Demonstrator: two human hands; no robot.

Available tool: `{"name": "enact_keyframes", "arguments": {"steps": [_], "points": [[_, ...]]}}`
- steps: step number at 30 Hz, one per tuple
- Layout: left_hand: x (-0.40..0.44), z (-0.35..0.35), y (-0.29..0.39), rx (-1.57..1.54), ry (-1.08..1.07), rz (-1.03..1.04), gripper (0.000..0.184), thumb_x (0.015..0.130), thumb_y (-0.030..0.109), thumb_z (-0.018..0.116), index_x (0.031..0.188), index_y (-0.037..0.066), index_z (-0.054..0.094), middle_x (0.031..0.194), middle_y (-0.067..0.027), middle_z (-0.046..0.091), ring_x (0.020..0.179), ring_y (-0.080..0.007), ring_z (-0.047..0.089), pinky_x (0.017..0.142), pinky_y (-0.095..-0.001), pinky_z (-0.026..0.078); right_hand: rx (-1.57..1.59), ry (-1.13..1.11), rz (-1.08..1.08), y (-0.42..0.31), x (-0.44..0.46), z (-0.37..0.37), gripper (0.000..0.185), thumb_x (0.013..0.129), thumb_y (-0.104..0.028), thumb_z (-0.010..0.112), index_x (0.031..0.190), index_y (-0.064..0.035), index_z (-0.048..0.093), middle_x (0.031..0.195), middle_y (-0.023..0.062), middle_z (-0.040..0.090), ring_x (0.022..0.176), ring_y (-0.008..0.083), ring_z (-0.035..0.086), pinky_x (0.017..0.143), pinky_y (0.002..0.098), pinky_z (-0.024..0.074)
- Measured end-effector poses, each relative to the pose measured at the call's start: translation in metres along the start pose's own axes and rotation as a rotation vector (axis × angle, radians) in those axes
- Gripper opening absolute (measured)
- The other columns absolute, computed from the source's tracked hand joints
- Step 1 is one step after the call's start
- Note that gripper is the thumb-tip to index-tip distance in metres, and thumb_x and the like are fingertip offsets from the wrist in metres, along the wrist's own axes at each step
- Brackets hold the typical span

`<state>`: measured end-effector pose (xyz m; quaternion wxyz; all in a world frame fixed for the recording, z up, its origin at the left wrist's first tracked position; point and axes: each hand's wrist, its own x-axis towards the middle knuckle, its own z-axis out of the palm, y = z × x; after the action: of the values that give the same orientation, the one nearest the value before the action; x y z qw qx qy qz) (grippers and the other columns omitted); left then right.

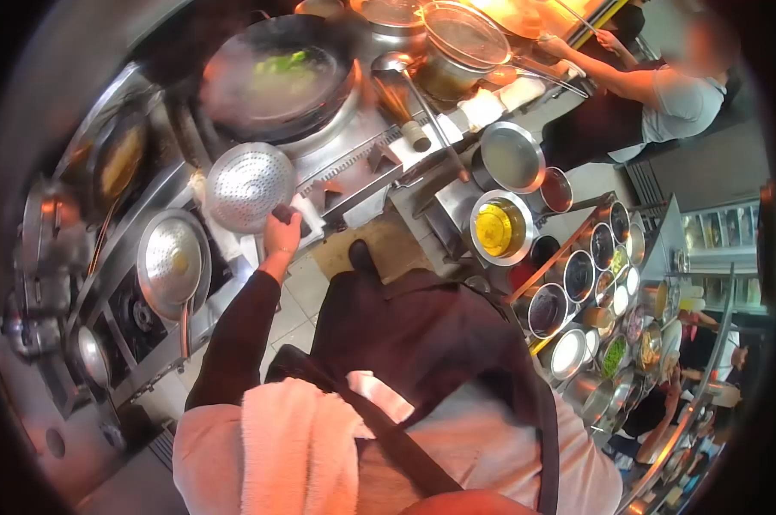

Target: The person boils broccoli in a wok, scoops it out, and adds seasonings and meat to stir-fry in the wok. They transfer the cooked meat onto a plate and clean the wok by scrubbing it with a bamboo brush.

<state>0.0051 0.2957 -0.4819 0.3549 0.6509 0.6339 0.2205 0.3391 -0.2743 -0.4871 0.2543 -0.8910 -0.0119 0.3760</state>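
My left hand is closed around the short dark handle of a round perforated skimmer. The skimmer's metal disc is at the stove edge, over a white cloth. Just beyond it sits a large steaming wok with green vegetables inside. A long-handled ladle lies to the right of the wok, beside a bundled brush-like tool. My right hand is out of view.
Another strainer rests over a burner on the left. Right of me stand a bowl of yellow liquid, a metal pot and a rack of several ingredient containers. A co-worker stands at the upper right, arms over the stove.
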Motion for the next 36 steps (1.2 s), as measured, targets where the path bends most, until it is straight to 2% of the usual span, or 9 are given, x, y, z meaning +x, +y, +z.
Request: {"name": "enact_keyframes", "arguments": {"steps": [9,12,18,23,27,29,32,34,36], "points": [[-0.014,-0.016,0.022,-0.001,-0.04,-0.006,0.061,0.081,0.038,0.079,0.121,-0.002,0.058,0.107,-0.0249,0.07,0.101,-0.0403,0.068,0.09,-0.0461,0.052,0.003,-0.06,0.07,-0.055,0.001,0.049,0.056,0.089,-0.02,0.066,0.14,-0.005,0.048,0.117,0.0206,0.064,0.106,0.0362,0.064,0.092,0.0444,0.0518],[-0.022,-0.034,0.037,-0.193,-0.114,-0.05,0.05,0.084,0.032,0.079,0.116,-0.002,0.06,0.102,-0.0166,0.07,0.093,-0.0259,0.068,0.086,-0.0377,0.053,-0.028,-0.066,0.063,-0.07,0.014,0.044,0.055,0.089,-0.021,0.066,0.139,-0.0047,0.049,0.118,0.0212,0.064,0.107,0.037,0.063,0.093,0.0446,0.0516],[-0.03,-0.066,0.057,-0.549,-0.056,-0.084,0.033,0.091,0.019,0.073,0.114,-0.001,0.062,0.1,-0.0067,0.069,0.088,-0.0165,0.065,0.082,-0.0315,0.054,-0.129,-0.074,0.039,-0.084,0.042,0.012,0.054,0.088,-0.021,0.066,0.137,-0.0042,0.052,0.119,0.0224,0.064,0.109,0.0386,0.063,0.094,0.0449,0.0511],[-0.032,-0.091,0.06,-0.819,-0.001,-0.215,0.024,0.092,0.017,0.072,0.109,0.002,0.067,0.096,-0.006,0.069,0.084,-0.0142,0.066,0.074,-0.0296,0.055,-0.23,-0.096,-0.002,-0.101,0.061,-0.01,0.053,0.087,-0.021,0.067,0.135,-0.0038,0.054,0.12,0.0234,0.064,0.111,0.0399,0.063,0.096,0.0451,0.0508],[-0.041,-0.115,0.076,-1.119,0.012,-0.444,0.028,0.091,0.025,0.072,0.11,0.005,0.066,0.095,-0.0058,0.068,0.077,-0.0182,0.067,0.064,-0.0345,0.06,-0.379,-0.118,-0.047,-0.126,0.081,-0.033,0.052,0.087,-0.021,0.067,0.134,-0.0034,0.056,0.121,0.0242,0.064,0.113,0.041,0.062,0.097,0.0453,0.0505],[-0.041,-0.125,0.088,-1.102,-0.074,-0.581,0.034,0.091,0.03,0.072,0.113,0.005,0.064,0.096,-0.0078,0.068,0.076,-0.0188,0.068,0.058,-0.0356,0.06,-0.48,-0.112,-0.092,-0.151,0.093,-0.047,0.051,0.086,-0.021,0.067,0.133,-0.0033,0.057,0.122,0.0246,0.064,0.114,0.0415,0.062,0.098,0.0454,0.0503],[-0.028,-0.119,0.102,-1.032,-0.158,-0.502,0.038,0.092,0.031,0.072,0.116,0.004,0.061,0.098,-0.0091,0.068,0.08,-0.0189,0.071,0.052,-0.0347,0.061,-0.653,-0.069,-0.223,-0.212,0.114,-0.054,0.05,0.086,-0.022,0.067,0.132,-0.003,0.058,0.122,0.0252,0.064,0.115,0.0423,0.062,0.099,0.0455,0.0501],[-0.009,-0.11,0.11,-1.042,-0.2,-0.445,0.035,0.093,0.029,0.071,0.114,0.004,0.061,0.1,-0.0085,0.068,0.08,-0.0187,0.071,0.051,-0.0358,0.06,-0.735,0.019,-0.457,-0.276,0.131,-0.044,0.05,0.086,-0.022,0.067,0.131,-0.0029,0.059,0.123,0.0257,0.064,0.116,0.0428,0.062,0.099,0.0456,0.0499],[0.018,-0.101,0.134,-1.047,-0.222,-0.497,0.04,0.094,0.042,0.068,0.106,0.004,0.063,0.088,-0.0071,0.068,0.065,-0.0172,0.067,0.046,-0.0333,0.055,-0.586,0.086,-0.696,-0.365,0.121,-0.013,0.058,0.085,-0.02,0.07,0.137,-0.0012,0.054,0.129,0.0258,0.062,0.123,0.043,0.057,0.104,0.0458,0.0464]]}}
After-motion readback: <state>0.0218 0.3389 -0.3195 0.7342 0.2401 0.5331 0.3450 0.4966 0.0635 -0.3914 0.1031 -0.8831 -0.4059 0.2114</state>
